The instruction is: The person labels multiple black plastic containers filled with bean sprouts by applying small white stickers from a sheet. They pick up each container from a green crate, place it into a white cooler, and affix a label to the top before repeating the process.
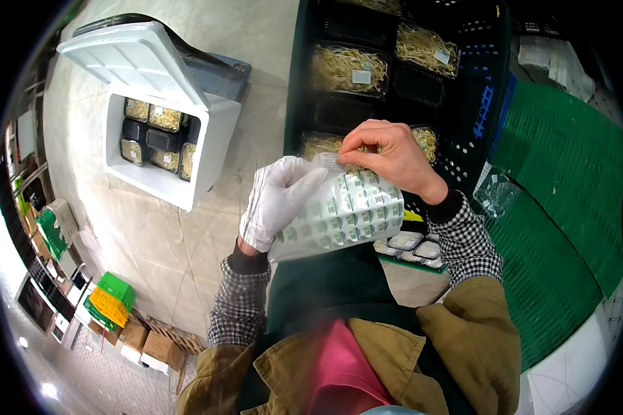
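White-gloved left hand (277, 199) grips the sticker sheet (349, 216), apparently steadying it between the hands; bare right hand (394, 158) pinches its upper edge, likely for finer feel. Sprout packs (349, 68) sit beyond both.

The upper edge cuts the dark perforated plastic crate (491, 66). The white sheet of green stickers (346, 214) (its print is too small to read) partly hides a black tray of pale sprouts (318, 144).

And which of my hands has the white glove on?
Your left hand, gripping the left side of the sticker sheet, is gloved; your right hand is bare.
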`<control>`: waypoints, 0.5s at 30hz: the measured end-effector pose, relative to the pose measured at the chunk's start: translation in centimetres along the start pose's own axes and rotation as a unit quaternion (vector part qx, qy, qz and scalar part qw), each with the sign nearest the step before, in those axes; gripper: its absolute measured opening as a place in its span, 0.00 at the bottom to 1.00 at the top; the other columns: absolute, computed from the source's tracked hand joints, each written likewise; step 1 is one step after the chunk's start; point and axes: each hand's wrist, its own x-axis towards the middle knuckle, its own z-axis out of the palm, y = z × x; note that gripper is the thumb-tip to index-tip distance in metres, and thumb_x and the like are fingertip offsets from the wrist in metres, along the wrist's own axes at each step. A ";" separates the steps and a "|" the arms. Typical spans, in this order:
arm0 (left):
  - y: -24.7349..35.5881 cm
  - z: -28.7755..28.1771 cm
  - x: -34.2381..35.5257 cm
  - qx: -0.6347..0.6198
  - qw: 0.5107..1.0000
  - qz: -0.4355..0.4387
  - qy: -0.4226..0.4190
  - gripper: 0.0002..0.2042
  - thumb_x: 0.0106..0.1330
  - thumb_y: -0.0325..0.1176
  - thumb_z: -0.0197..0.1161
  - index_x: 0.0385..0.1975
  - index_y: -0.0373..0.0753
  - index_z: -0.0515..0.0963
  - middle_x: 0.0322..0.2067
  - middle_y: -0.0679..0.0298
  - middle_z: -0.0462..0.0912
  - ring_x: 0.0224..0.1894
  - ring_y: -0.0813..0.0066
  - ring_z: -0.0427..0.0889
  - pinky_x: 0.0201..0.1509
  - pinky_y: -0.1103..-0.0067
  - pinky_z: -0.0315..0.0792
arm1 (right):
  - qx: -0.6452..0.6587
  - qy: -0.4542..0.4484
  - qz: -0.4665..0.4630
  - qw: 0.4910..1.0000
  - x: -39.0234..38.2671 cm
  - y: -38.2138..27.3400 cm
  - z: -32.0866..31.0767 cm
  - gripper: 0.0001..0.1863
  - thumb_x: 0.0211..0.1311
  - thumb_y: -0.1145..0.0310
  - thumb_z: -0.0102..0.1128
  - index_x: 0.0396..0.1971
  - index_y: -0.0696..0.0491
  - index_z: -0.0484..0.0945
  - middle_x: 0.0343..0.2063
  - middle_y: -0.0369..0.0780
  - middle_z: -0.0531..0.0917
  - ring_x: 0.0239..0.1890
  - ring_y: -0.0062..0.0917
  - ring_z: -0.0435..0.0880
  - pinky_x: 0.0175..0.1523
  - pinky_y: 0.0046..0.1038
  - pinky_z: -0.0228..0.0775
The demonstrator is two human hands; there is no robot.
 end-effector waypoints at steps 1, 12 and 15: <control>0.0 0.2 -0.3 -0.017 0.999 -0.027 -0.007 0.06 0.63 0.29 0.66 0.28 0.33 0.80 0.23 0.73 0.78 0.26 0.92 0.70 0.29 0.88 0.65 | 0.036 0.039 0.004 0.999 -0.4 0.1 0.3 0.07 0.58 0.73 0.65 0.35 0.57 0.83 0.30 0.33 0.83 0.31 0.13 0.77 0.37 0.18 0.69; -5.0 -3.0 -7.4 0.062 0.979 -0.025 -0.190 0.08 0.60 0.32 0.69 0.30 0.33 0.82 0.20 0.72 0.76 0.22 0.90 0.68 0.23 0.85 0.63 | -0.170 0.044 0.258 0.950 -6.1 16.1 7.7 0.14 0.55 0.57 0.65 0.31 0.54 0.83 0.28 0.46 0.84 0.35 0.42 0.83 0.42 0.39 0.74; -5.9 -3.6 -8.4 0.076 0.984 -0.046 -0.156 0.07 0.60 0.30 0.70 0.30 0.32 0.81 0.22 0.73 0.77 0.25 0.90 0.69 0.27 0.86 0.65 | -0.216 0.058 0.259 0.940 -5.6 18.1 10.1 0.13 0.55 0.58 0.64 0.30 0.54 0.83 0.27 0.48 0.84 0.34 0.43 0.83 0.41 0.40 0.74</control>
